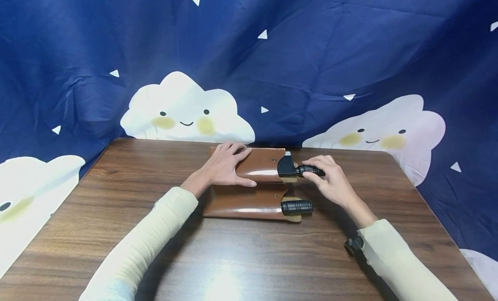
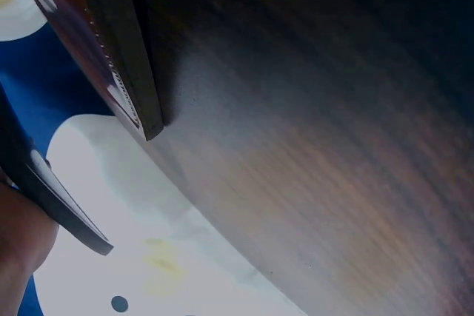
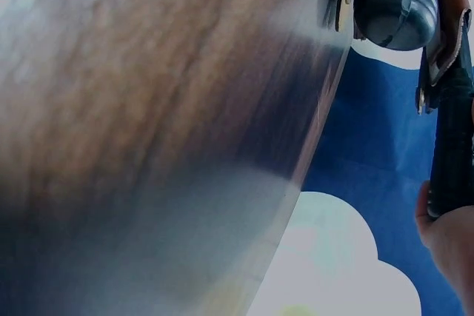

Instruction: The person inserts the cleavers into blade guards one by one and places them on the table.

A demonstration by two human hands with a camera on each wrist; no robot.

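Two brown leather sheaths lie one behind the other. My left hand point(image 1: 227, 162) spans the left part of the far sheath point(image 1: 262, 164), fingers over its back edge and thumb along its front edge. From its right end shows a strip of dark blade point(image 1: 287, 166), the rest hidden inside; the blade's type cannot be told. My right hand point(image 1: 328, 177) grips this knife's black handle point(image 1: 311, 169), also seen in the right wrist view as a handle point(image 3: 452, 153). Nearer me, the front sheath point(image 1: 241, 203) holds another black handle point(image 1: 297, 206), untouched.
The wood-grain table point(image 1: 249, 253) ends just behind the far sheath. Beyond it hangs a dark blue cloth point(image 1: 292, 67) with white clouds. A dark strap-like device point(image 1: 355, 244) sits at my right wrist.
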